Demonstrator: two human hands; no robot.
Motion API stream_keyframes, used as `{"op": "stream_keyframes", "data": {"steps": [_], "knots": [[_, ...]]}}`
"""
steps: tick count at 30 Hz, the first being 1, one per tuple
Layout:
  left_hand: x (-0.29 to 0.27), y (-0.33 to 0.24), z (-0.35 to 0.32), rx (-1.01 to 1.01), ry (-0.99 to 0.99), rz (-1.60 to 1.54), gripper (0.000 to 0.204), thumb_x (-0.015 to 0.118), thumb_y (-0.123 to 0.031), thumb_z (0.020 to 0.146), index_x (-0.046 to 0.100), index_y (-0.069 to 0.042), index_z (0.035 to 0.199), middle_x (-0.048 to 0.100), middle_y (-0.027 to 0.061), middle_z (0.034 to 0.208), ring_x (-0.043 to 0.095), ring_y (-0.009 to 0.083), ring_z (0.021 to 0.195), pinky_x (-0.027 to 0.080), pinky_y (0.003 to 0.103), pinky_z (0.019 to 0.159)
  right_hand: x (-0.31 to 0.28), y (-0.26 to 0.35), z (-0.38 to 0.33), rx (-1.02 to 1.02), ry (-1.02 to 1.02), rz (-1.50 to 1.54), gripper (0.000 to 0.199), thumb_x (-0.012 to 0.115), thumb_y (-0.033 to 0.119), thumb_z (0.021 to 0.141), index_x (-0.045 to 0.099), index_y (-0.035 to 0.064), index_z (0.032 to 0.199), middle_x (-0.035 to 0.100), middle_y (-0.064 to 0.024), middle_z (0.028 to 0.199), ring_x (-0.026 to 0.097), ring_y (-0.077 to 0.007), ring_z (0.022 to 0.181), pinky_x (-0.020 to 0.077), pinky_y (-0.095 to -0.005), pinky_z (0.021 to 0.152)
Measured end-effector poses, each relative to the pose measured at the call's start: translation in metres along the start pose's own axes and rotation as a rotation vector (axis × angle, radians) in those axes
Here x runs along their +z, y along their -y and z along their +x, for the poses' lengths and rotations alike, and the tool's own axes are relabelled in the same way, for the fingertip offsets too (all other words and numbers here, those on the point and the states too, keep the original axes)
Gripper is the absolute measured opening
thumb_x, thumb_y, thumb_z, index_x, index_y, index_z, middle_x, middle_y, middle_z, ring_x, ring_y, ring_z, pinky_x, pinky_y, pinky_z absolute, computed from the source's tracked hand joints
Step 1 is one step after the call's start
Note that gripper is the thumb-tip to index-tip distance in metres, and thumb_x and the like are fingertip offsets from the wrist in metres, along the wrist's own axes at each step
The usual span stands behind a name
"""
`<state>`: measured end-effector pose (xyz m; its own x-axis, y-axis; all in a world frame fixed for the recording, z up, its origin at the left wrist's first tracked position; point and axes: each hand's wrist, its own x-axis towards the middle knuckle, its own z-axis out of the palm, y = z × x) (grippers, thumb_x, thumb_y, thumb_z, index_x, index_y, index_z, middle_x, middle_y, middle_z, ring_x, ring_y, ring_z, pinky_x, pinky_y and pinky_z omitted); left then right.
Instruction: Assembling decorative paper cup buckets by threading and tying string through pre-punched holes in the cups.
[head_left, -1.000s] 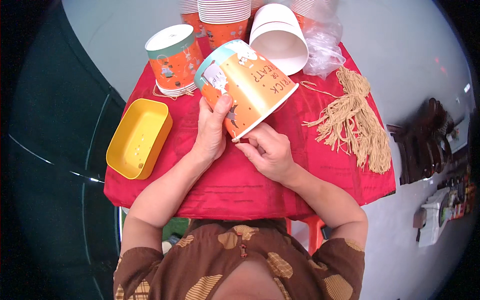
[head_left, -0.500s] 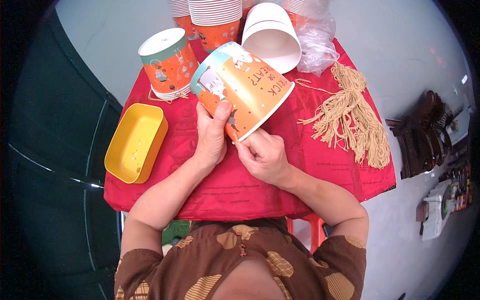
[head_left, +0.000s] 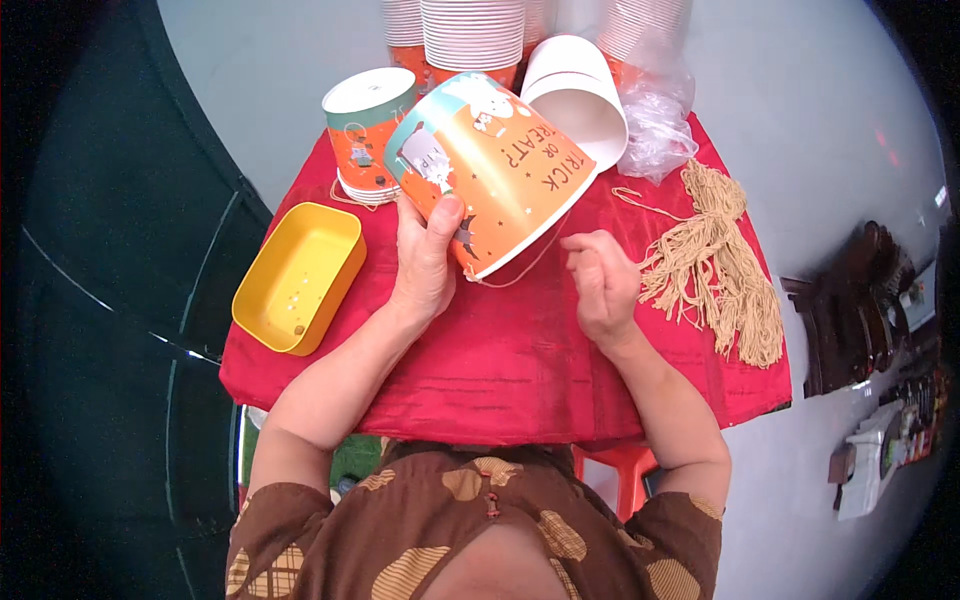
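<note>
An orange paper bucket (head_left: 510, 165) with a teal band and cartoon figures is tilted above the table, its mouth facing down and right. My left hand (head_left: 425, 255) grips it at the left side, the thumb lying on the printed wall. A thin tan string (head_left: 522, 278) hangs in a loop along the bucket's lower rim. My right hand (head_left: 605, 285) is just right of that rim, apart from the bucket, with its fingers curled in. The string's upper part runs close to these fingertips; whether they pinch it cannot be made out. The inside of the bucket is hidden.
A yellow tub (head_left: 300, 280) with small bits in it stands left on the red tablecloth (head_left: 470, 380). Behind it is an upside-down printed bucket (head_left: 365, 130). White-lined buckets (head_left: 580, 110) lie near stacked buckets (head_left: 472, 35) and a plastic bag (head_left: 655, 135). A tan string bundle (head_left: 715, 265) lies right.
My right hand has moved from the bucket's lower rim to the right and slightly up. A string loop now shows below the rim. My left hand keeps its grip on the bucket.
</note>
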<state>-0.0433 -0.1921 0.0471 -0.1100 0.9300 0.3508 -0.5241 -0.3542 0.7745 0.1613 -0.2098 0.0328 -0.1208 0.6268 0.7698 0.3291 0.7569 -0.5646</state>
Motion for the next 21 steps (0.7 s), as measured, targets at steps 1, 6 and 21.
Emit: {"op": "stream_keyframes", "data": {"steps": [1, 6, 21], "knots": [[-0.001, -0.005, 0.001, 0.023, 0.024, -0.008, 0.084, 0.074, -0.043, 0.08, 0.027, -0.003, 0.137, 0.044, 0.0133, 0.129, 0.048, 0.0209, 0.119, 0.042, 0.038, 0.102, -0.002, -0.004, 0.0, 0.046, -0.012, 0.009, 0.021, 0.049, 0.012, 0.096, 0.062, -0.004, 0.095, 0.059, -0.0155, 0.077, 0.06, -0.0246, 0.063, 0.0468, -0.0336, 0.058], [0.005, -0.04, 0.003, 0.118, 0.062, 0.051, 0.079, 0.072, -0.043, 0.082, 0.031, -0.004, 0.137, 0.049, 0.0109, 0.125, 0.053, 0.0189, 0.113, 0.045, 0.036, 0.097, -0.004, -0.026, 0.002, 0.195, -0.021, -0.007, 0.023, 0.049, 0.011, 0.096, 0.063, -0.0056, 0.088, 0.058, -0.0132, 0.071, 0.058, -0.0218, 0.062, 0.0453, -0.033, 0.058], [-0.089, -0.184, 0.097, 0.782, -0.29, 1.184, 0.09, 0.08, -0.038, 0.078, 0.023, 0.004, 0.132, 0.052, 0.0189, 0.116, 0.061, 0.0216, 0.102, 0.053, 0.031, 0.088, 0.005, -0.03, 0.001, 0.148, 0.094, -0.038, 0.019, 0.052, 0.008, 0.093, 0.062, -0.0044, 0.083, 0.059, -0.0144, 0.069, 0.059, -0.0216, 0.06, 0.0465, -0.0332, 0.057]]}}
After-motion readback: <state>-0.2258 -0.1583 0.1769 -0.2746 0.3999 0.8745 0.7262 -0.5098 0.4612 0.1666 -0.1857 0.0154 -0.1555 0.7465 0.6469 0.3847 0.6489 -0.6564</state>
